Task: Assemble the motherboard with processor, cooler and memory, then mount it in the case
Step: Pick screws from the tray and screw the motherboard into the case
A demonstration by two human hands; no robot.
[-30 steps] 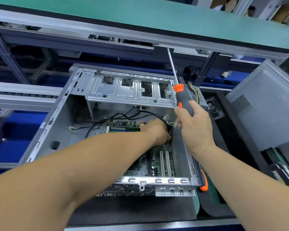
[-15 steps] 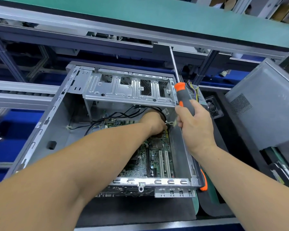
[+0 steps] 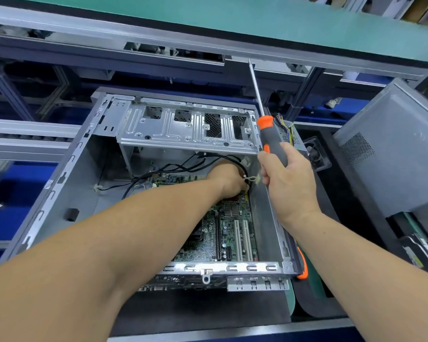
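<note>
Head view, from left to right: the open case (image 3: pixel 59 183) lies on its side on the dark bench mat, its left wall and bare floor showing, with a silver drive cage (image 3: pixel 188 129) across the far end. The green motherboard (image 3: pixel 223 230) already lies flat on the case floor, toward the right wall, so the placing part of the mounting looks done. No cooler or memory sticks can be made out; the left forearm hides much of the board, so whether they are fitted cannot be told. The black cables (image 3: pixel 173 166) loop over the board's far edge.

The left hand (image 3: pixel 229 180) reaches deep in, at the board's far right corner by a white cable clip (image 3: pixel 251 179). Its fingers are curled downward and hidden, so what they pinch, if anything, cannot be told; perhaps a screw or a connector.

The right hand (image 3: pixel 286 183) is wrapped firmly round the grey and orange handle of a screwdriver (image 3: pixel 269 139), held above the case's right wall with the blade pointing up and away, not yet on any screw. Judging by that, fastening the board down is the step in hand or still ahead. Further right stands a grey side panel (image 3: pixel 393 149), off the case, so closing up remains.
</note>
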